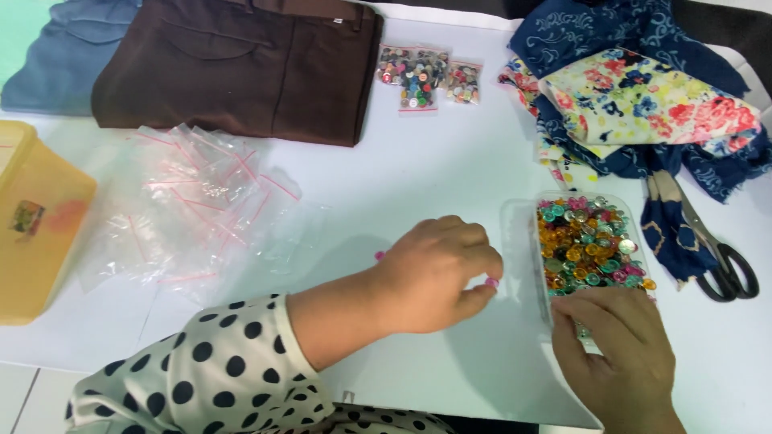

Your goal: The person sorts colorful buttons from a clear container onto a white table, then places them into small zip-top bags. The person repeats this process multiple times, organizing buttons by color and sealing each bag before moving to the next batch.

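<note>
From the head camera, the left hand [434,273], coming out of a white sleeve with black polka dots [217,370], is hovering over the white table [418,177] near the centre of the view, its fingers curling in and pinching a small pink round bead [490,282] between the fingertips. Another small pink bead [379,255] is lying on the table at nine o'clock from that hand, just beside the knuckles. The right hand [619,354] is resting at five o'clock, its fingers closing loosely over the near end of a clear plastic tray full of amber, teal and pink glass beads [591,241], which is sitting just at three o'clock from the left hand.

A heap of empty clear zip bags with red seal strips [193,209] is lying at nine o'clock, with a yellow plastic box [36,217] beyond it at the left edge. Folded brown trousers [249,68] are lying at eleven o'clock, and three small bags of mixed coloured buttons [426,76] are sitting at twelve. Navy and floral patterned cloths [643,96] are piling up at one o'clock, and black-handled scissors [720,257] are lying at three o'clock.
</note>
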